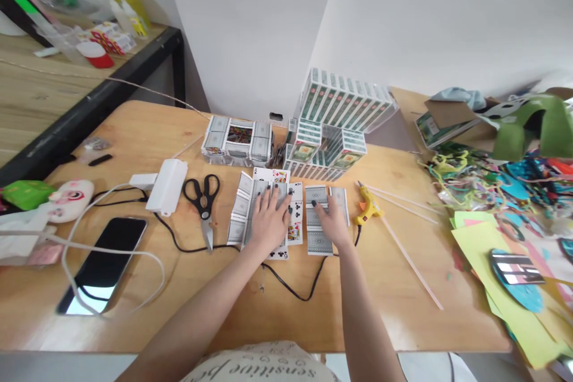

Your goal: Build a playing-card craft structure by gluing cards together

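My left hand (pixel 270 221) lies flat with spread fingers on a group of playing cards (pixel 294 212), some face up and some face down. To its left stands a folded-looking strip of cards (pixel 239 209). My right hand (pixel 331 221) rests with its fingers apart on a panel of face-down cards (pixel 319 243). A single face-down card column (pixel 341 203) shows beyond that hand's right side. Just right of the panel lies a yellow glue gun (pixel 369 206). Black-handled scissors (pixel 204 206) lie left of the cards. Behind them sits a box-like structure built of cards (pixel 239 142).
Green-and-white card boxes (pixel 344 98) are stacked at the back. Glue sticks (pixel 412 262) lie to the right, near colourful craft scraps (pixel 474 176) and yellow paper (pixel 496 274). On the left are a phone (pixel 110 256), a white power strip (pixel 166 186) and cables. A black cord (pixel 298 295) crosses in front.
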